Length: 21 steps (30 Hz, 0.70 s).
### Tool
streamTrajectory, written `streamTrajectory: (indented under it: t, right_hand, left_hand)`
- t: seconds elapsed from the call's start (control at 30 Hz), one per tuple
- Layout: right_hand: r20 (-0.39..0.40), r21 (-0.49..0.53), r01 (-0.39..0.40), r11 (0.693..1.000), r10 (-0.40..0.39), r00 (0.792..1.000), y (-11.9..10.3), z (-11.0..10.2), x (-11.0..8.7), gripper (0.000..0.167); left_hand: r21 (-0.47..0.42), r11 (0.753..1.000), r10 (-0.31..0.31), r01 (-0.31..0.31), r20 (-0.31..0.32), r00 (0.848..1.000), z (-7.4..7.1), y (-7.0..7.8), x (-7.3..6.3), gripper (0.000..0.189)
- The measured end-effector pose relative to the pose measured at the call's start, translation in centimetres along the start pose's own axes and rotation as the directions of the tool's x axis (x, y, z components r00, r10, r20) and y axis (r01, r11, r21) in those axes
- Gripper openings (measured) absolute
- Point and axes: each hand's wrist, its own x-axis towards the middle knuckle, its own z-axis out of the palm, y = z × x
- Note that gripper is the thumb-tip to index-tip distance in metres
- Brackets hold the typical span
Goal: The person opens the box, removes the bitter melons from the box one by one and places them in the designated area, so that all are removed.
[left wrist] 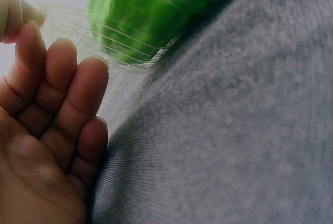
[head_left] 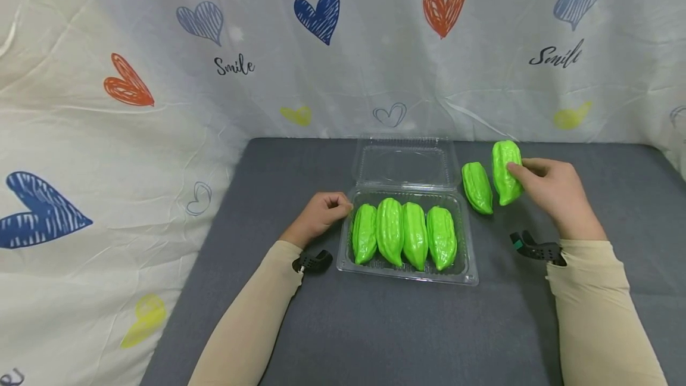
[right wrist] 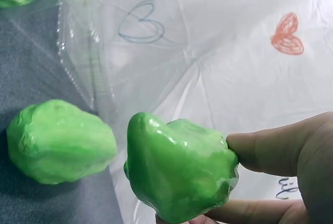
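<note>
My right hand [head_left: 557,192] pinches a bright green, ribbed bitter melon [head_left: 506,171] between thumb and fingers, raised off the table at the right. In the right wrist view, the thumb presses one side of this glossy bitter melon [right wrist: 179,166], with fingers under it. Close by on its left, a second bitter melon [head_left: 477,188] lies on the table. Several more bitter melons [head_left: 389,228] lie side by side in a clear plastic clamshell box [head_left: 407,276] with its lid open. At the box's left rim, my left hand [head_left: 321,214] pinches the edge; its other fingers are bent.
The box's clear lid [head_left: 406,162] lies folded back toward the far table edge. A grey cloth covers the table [head_left: 418,338]. Behind and to the left hangs a white curtain [head_left: 370,70] printed with hearts. Black wrist camera mounts [head_left: 538,250] stick out from the sleeves.
</note>
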Motion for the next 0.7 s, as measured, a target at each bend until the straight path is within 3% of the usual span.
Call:
streamTrajectory:
  t: [0.7]
  right_hand:
    - [0.073, -0.037, -0.101, 0.994, 0.104, 0.992, 2.4, 0.5, 1.2, 0.089]
  left_hand:
    - [0.021, 1.0, 0.009, -0.009, -0.004, 1.0, -0.1, 0.0, 0.0, 0.027]
